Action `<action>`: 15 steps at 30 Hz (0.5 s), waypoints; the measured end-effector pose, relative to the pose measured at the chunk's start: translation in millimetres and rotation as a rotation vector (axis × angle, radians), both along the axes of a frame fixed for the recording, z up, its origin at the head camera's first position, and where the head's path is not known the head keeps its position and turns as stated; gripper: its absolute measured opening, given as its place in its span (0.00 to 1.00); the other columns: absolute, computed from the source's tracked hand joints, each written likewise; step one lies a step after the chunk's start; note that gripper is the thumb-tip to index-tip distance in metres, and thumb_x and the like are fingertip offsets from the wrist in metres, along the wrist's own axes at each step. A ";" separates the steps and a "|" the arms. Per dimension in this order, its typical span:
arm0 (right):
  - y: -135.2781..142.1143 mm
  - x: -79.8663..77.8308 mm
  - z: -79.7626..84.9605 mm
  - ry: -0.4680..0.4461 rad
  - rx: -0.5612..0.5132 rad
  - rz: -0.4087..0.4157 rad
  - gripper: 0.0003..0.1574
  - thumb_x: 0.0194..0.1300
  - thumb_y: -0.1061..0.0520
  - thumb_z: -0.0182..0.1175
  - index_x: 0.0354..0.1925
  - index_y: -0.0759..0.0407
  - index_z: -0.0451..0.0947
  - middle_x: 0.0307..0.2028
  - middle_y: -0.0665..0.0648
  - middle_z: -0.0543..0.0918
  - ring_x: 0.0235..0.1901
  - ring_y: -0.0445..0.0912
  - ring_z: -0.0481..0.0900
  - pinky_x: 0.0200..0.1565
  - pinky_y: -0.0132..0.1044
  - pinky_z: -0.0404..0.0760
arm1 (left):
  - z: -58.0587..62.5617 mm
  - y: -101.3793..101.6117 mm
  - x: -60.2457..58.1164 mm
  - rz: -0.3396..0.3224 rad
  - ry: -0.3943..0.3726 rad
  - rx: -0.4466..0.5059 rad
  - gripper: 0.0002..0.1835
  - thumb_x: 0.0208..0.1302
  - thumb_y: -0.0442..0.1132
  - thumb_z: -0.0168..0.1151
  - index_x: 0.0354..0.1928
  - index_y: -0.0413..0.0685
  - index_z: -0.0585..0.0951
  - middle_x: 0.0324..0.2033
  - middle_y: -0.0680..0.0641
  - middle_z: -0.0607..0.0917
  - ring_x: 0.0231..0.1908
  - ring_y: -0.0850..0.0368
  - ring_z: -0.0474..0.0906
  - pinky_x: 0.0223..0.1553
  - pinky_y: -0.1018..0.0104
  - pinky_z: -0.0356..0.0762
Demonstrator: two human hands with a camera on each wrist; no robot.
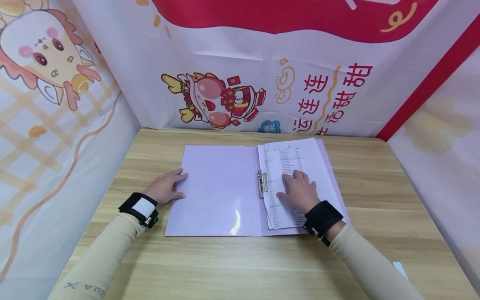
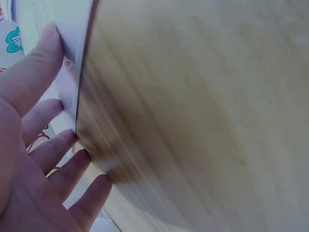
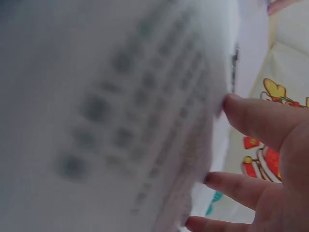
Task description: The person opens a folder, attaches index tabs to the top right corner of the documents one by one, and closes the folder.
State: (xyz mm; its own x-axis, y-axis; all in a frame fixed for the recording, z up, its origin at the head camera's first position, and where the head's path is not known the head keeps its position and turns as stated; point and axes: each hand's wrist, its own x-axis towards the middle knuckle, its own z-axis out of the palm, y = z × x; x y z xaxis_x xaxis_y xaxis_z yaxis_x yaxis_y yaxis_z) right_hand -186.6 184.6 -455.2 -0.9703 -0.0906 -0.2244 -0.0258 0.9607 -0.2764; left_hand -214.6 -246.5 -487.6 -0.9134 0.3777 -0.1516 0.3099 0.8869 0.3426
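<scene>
A light purple folder point(image 1: 221, 187) lies opened flat on the wooden table. On its right half sit printed sheets point(image 1: 322, 179), beside a metal clip point(image 1: 261, 184) at the spine. My right hand point(image 1: 300, 191) rests on the sheets with fingers spread; in the right wrist view its fingertips point(image 3: 231, 104) touch the blurred printed page point(image 3: 145, 121). At the folder's left edge is my left hand point(image 1: 165, 187), thumb and fingers extended. The left wrist view shows that thumb point(image 2: 41, 60) on the folder's edge point(image 2: 79, 34) and the other fingertips at the tabletop.
The wooden table point(image 1: 225, 266) meets a printed cloth backdrop point(image 1: 232, 54) at the back, with more cloth at both sides. A small pale item point(image 1: 399, 268) lies near the right forearm, partly hidden by it.
</scene>
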 end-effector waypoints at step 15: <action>10.3 5.2 -35.2 -0.022 -0.018 -0.033 0.48 0.68 0.39 0.65 0.78 0.52 0.60 0.75 0.75 0.54 0.74 0.71 0.51 0.60 0.80 0.59 | -1.6 -0.5 -2.1 -0.016 0.018 -0.013 0.40 0.61 0.44 0.74 0.71 0.37 0.70 0.72 0.27 0.62 0.70 0.27 0.60 0.67 0.33 0.61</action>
